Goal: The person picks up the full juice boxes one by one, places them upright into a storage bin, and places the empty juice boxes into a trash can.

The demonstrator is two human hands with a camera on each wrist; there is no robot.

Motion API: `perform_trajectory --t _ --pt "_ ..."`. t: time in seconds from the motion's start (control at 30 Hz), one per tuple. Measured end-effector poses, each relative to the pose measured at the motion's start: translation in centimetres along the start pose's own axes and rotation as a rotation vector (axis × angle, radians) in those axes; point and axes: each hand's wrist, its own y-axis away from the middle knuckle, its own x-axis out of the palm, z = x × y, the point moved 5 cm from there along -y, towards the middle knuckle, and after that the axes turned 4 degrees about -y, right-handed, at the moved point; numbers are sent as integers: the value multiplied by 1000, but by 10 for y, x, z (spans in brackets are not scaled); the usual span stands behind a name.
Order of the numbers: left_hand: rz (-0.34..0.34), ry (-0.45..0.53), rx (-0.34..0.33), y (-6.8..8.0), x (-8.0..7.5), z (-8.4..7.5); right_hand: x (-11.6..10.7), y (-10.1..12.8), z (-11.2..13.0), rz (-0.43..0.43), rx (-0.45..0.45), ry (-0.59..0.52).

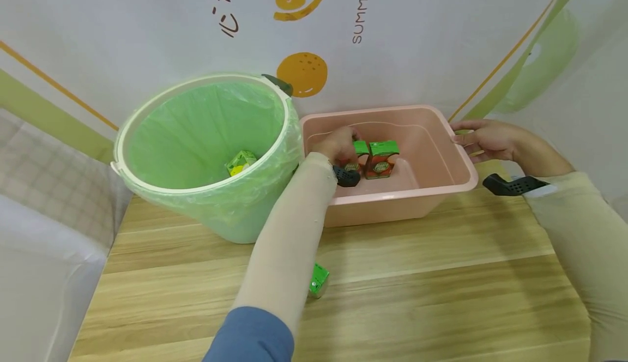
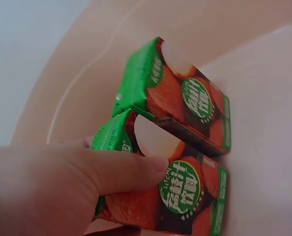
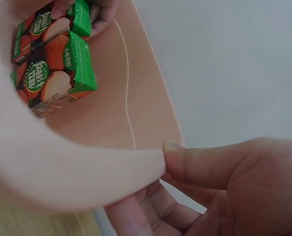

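Inside the pink plastic basin [image 1: 392, 194], my left hand [image 1: 337, 143] grips a litchi juice box [image 2: 183, 194], thumb across its printed front. A second litchi juice box [image 1: 381, 160] of the same green and red print stands right beside it in the basin. At the basin's right end, my right hand [image 1: 493, 139] pinches the rim, thumb on top and fingers beneath, as the right wrist view shows. Another small green-topped box [image 1: 319, 280] is on the table, partly hidden behind my left forearm.
Left of the basin stands a large white-rimmed bin [image 1: 128, 174] lined with a green bag, and a green and yellow box [image 1: 240, 162] lies inside it. Both containers stand on a wooden table [image 1: 441, 285]. A printed white cloth [image 1: 417, 40] hangs behind them.
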Motion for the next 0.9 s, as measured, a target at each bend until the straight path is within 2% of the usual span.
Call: perform_trajectory --t 0.4,0.7,0.9 --pt "9 -132 21 5 2 -3 1 3 2 1 13 11" --pt "33 -239 -33 12 1 -5 2 4 2 -1 11 13" --pt "62 -233 -16 24 -4 -17 2 4 2 -1 7 15"
